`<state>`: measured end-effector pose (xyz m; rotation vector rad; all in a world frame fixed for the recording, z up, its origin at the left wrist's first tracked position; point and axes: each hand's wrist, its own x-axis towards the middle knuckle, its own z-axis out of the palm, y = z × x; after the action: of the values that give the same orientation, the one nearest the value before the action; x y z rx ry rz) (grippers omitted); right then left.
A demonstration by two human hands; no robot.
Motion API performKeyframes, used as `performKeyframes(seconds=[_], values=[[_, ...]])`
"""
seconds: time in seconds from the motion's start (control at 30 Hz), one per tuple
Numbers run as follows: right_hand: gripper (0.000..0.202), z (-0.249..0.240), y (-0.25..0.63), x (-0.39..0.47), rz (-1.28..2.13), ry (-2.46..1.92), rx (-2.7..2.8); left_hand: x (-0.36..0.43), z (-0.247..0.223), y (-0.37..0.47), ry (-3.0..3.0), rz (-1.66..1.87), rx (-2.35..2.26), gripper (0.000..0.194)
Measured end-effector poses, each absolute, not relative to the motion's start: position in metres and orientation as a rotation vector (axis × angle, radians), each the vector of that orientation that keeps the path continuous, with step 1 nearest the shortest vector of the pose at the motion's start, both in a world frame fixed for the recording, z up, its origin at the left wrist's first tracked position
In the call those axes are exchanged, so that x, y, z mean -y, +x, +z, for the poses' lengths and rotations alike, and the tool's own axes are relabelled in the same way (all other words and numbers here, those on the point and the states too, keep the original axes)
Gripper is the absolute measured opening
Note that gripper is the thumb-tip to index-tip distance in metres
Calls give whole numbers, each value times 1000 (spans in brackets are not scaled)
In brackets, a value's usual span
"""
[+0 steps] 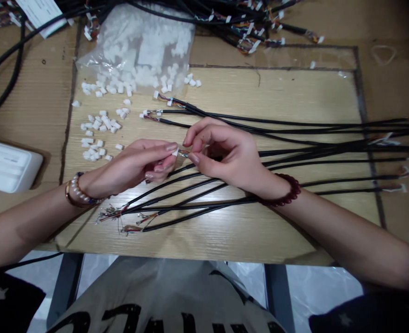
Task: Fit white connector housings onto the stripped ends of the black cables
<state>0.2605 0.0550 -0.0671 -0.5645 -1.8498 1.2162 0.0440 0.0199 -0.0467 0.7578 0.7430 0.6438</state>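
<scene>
Between thumb and fingers, my left hand (pixel 152 159) pinches a small white connector (pixel 175 151). Thin coloured wires (pixel 183 153) run from it toward my right hand (pixel 225 150), whose thumb and fingertips are closed on them at the end of a black cable. Beneath both hands lie several black cables (pixel 197 186), with stripped wire ends (pixel 110 213) fanned out at the lower left. Just beyond my right hand, more cables (pixel 259 121) carry white connectors (pixel 143 114) on their left ends. Loose white connectors (pixel 102 122) are scattered beyond my left hand.
A clear plastic bag (pixel 145 46) of white connectors lies at the back. Behind it is a bundle of black cables (pixel 221 21) with connectors. A white box-shaped device (pixel 10 164) sits at the left. The board's front edge (pixel 190 259) is close to my body.
</scene>
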Motion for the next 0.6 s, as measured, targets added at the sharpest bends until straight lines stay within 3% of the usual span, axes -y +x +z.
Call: performKeyframes(seconds=[0.6], values=[[13,-62,262,-50,855,-573,1990,-20,-46,44,779,631,-741,43]])
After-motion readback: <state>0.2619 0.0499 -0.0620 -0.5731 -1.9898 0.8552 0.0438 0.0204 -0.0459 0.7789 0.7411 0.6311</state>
